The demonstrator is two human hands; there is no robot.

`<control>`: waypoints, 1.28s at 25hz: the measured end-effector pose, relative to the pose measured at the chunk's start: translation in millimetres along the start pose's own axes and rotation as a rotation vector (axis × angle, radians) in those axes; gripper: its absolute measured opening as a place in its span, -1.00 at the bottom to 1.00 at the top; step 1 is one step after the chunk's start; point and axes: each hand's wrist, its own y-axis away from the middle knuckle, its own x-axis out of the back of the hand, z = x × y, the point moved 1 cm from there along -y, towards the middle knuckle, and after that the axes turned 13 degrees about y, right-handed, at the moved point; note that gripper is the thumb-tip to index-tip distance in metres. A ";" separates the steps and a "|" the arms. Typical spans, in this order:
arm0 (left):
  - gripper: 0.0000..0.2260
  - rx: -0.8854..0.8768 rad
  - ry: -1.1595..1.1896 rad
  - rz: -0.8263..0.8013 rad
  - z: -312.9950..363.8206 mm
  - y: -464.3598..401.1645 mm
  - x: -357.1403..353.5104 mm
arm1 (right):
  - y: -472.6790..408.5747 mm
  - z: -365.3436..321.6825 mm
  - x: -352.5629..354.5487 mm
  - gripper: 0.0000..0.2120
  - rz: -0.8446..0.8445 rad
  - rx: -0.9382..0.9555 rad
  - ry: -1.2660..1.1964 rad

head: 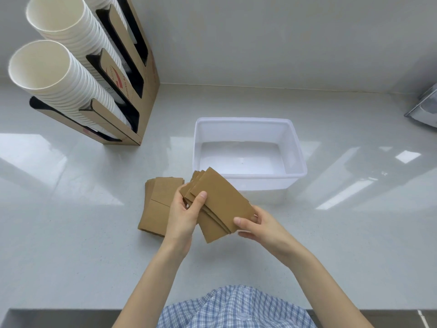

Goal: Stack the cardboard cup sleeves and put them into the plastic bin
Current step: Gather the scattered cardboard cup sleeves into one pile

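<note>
The person wears a blue-and-white checked shirt (236, 308) with buttons; forearms are bare.

A glossy pale grey surface (71, 233) carries a clear plastic bin (296, 147) at the centre, a pile of brown cardboard sleeves (156, 204) lying flat just left of it, and a cardboard cup dispenser (151, 91) standing far left.

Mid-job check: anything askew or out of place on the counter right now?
Only the held sleeve stack: its sleeves are fanned, edges stepped rather than flush, gripped by the left hand and right hand. The second pile lies flat on the counter. The plastic bin sits upright and empty. No spills or damage visible.
</note>
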 end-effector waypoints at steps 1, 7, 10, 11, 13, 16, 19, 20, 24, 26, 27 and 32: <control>-0.81 0.006 0.017 -0.007 -0.5 0.4 -0.4 | -1.3 3.8 -2.0 -0.59 0.005 0.020 -0.078; -0.84 0.017 -0.193 -0.110 -7.8 3.0 7.0 | 1.8 8.9 10.5 -0.77 0.284 0.096 -0.085; -0.84 -0.012 -0.323 -0.144 -15.6 5.2 9.1 | 7.1 3.4 17.7 -0.80 0.395 0.172 0.105; -0.84 -0.028 -0.364 -0.151 -17.2 4.8 9.2 | 7.8 2.2 18.0 -0.78 0.423 0.198 0.169; -0.84 -0.052 -0.434 -0.172 -19.5 2.8 10.0 | 9.5 2.5 16.2 -0.71 0.472 0.245 0.267; -0.81 -0.080 -0.561 -0.199 -24.9 -0.1 14.7 | 8.6 10.0 11.2 -0.70 0.489 0.279 0.389; -0.71 -0.093 -0.698 -0.210 -33.1 0.9 22.8 | 5.6 23.2 4.0 -0.71 0.445 0.248 0.473; -0.67 -0.092 -0.733 -0.213 -35.0 0.8 24.7 | 4.2 26.4 2.9 -0.71 0.440 0.236 0.478; -0.52 -0.076 -0.800 -0.221 -39.8 -2.0 29.4 | 2.0 28.7 2.2 -0.67 0.441 0.225 0.486; -0.50 -0.072 -0.792 -0.213 -41.5 -2.1 29.3 | 2.8 27.1 2.7 -0.65 0.448 0.233 0.486; -0.51 -0.073 -0.800 -0.220 -42.5 -1.7 28.8 | 3.1 26.6 2.2 -0.67 0.450 0.244 0.485; -0.60 -0.145 -0.824 -0.246 -44.5 -0.9 23.6 | 0.1 25.3 -3.9 -0.74 0.479 0.285 0.503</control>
